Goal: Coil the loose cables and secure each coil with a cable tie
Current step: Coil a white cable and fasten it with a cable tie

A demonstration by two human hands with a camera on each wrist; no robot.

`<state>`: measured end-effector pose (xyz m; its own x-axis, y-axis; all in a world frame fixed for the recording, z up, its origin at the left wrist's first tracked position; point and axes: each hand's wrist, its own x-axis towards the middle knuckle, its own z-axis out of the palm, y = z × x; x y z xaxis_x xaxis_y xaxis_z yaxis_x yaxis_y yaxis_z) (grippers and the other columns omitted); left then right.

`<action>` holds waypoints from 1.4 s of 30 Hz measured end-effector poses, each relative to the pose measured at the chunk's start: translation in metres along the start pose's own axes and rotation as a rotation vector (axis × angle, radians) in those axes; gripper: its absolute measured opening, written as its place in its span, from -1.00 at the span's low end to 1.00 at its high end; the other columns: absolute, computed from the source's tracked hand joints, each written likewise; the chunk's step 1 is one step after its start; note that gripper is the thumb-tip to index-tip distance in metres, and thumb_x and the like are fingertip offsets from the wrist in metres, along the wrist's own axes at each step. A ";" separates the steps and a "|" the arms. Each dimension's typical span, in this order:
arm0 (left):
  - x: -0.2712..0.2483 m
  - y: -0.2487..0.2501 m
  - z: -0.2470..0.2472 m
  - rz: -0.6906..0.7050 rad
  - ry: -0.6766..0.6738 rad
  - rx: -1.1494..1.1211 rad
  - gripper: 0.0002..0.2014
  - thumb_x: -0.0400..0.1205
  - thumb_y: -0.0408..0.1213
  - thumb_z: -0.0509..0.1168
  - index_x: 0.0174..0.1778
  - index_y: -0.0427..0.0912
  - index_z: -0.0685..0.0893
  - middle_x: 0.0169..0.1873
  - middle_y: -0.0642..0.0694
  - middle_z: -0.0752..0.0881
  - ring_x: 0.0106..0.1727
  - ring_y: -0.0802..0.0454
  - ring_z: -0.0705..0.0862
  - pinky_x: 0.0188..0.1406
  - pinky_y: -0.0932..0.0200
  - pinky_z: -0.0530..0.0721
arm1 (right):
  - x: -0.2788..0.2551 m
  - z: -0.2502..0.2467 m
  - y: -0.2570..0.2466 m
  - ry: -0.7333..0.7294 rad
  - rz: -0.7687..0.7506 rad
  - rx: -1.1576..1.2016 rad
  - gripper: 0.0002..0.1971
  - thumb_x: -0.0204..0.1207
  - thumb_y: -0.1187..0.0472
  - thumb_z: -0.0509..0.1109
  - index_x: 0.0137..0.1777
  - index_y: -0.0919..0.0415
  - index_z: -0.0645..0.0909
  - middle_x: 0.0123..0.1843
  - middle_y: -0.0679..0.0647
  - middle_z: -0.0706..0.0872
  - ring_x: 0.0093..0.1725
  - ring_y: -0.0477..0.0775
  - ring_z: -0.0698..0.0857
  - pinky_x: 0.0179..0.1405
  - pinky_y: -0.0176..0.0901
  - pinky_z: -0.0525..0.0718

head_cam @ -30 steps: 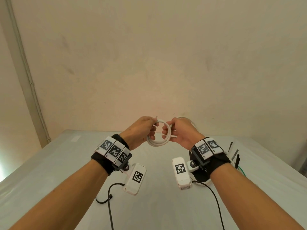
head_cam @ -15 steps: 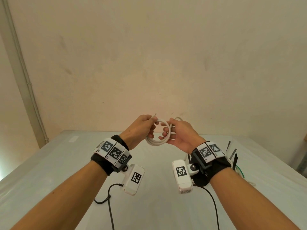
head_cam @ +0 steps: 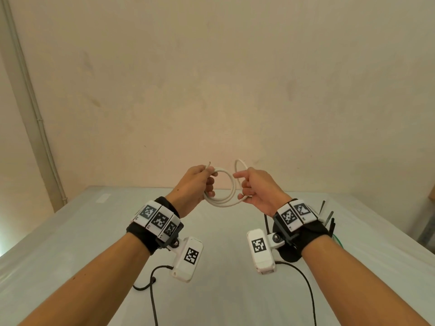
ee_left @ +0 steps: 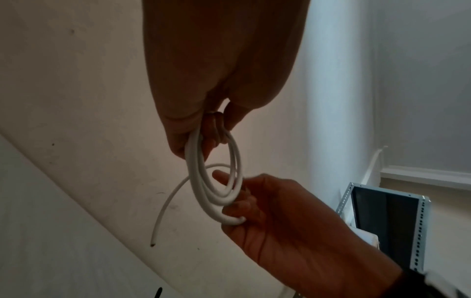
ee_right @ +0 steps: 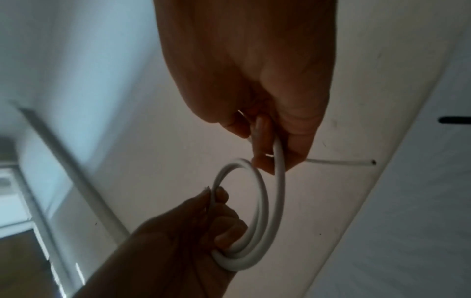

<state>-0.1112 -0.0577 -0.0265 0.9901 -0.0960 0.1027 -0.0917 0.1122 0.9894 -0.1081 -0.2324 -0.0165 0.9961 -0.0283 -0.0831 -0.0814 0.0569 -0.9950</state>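
Note:
A white cable (head_cam: 229, 188) is wound into a small coil of a few loops and held in the air above the table. My left hand (head_cam: 200, 184) grips the coil's left side, with one cut end (head_cam: 209, 164) sticking up past the fingers. My right hand (head_cam: 253, 188) holds the coil's right side with curled fingers, forefinger extended. The loose tail arcs up over the right hand (head_cam: 240, 163). In the left wrist view the coil (ee_left: 216, 177) hangs from my left fingers and the tail's end (ee_left: 152, 245) points down. In the right wrist view the coil (ee_right: 265, 217) and tail end (ee_right: 372, 162) show.
The grey table (head_cam: 70, 231) lies under my arms. Black cable ties (head_cam: 328, 215) and a green wire (head_cam: 339, 242) lie behind my right wrist. A black cable (head_cam: 151, 276) lies on the table near the left wrist. A metal rack (ee_left: 387, 221) stands to the right.
The coil has opened wider between my hands. My right hand has drawn slightly right and brought the tail up into a new arc above it.

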 end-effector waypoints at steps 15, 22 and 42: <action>-0.008 0.004 0.003 -0.042 -0.193 0.254 -0.82 0.85 -0.25 0.18 0.04 -0.28 0.56 -0.37 -0.02 0.49 -0.43 0.10 0.44 -0.33 0.13 0.52 | -0.008 0.010 0.014 -0.216 -0.158 -0.106 -0.59 0.88 0.03 0.11 0.25 0.27 0.72 -0.38 0.03 0.53 -0.45 -0.05 0.49 -0.25 -0.04 0.76; -0.013 0.001 0.011 0.086 -0.079 0.363 -0.64 0.78 -0.34 0.14 0.43 -0.14 0.16 -0.16 -0.16 0.57 -0.23 -0.01 0.53 -0.20 0.08 0.59 | -0.009 0.016 0.013 -0.174 -0.131 -0.119 -0.65 0.83 0.19 0.09 -0.19 0.20 0.55 -0.52 -0.02 0.32 -0.57 -0.07 0.25 -0.53 -0.16 0.36; -0.007 -0.002 0.028 0.382 -0.158 0.936 -0.94 0.85 -0.40 0.03 0.09 -0.27 0.38 -0.19 -0.11 0.58 -0.30 0.07 0.50 -0.37 0.31 0.48 | -0.005 0.014 0.021 0.216 -0.701 -0.634 -0.56 0.73 -0.06 0.30 -0.29 0.23 0.61 -0.43 0.07 0.65 -0.30 0.17 0.63 -0.23 -0.07 0.55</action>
<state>-0.1206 -0.0851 -0.0261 0.8580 -0.3524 0.3737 -0.5118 -0.6482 0.5638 -0.1142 -0.2173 -0.0360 0.8032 -0.0372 0.5946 0.4629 -0.5894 -0.6621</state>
